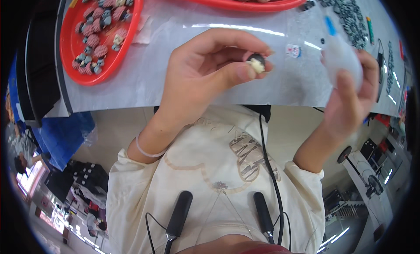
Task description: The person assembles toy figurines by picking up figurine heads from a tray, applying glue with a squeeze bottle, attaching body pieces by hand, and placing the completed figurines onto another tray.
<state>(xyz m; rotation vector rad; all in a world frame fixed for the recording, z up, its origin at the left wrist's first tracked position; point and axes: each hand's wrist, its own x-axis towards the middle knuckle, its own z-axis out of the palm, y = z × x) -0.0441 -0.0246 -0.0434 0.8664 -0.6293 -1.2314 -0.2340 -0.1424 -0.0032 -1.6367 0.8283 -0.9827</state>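
My left hand is closed over the table, pinching a small figurine piece between thumb and fingers. The piece has a dark rounded top and a cream lower part; some pink shows behind it, and the fingers cover the rest. Off to the right, my right hand is wrapped round a whitish translucent squeeze bottle. A blue tip points up and away from me at the bottle's far end. Both bottle and right hand are smeared by motion. The bottle is apart from the piece.
A red oval tray at the left bears several pink and grey figurines. Another red tray with similar pieces sits at the far edge. Many small dark pieces lie at the far right, beside a green pen-like stick. A round sticker lies mid-table.
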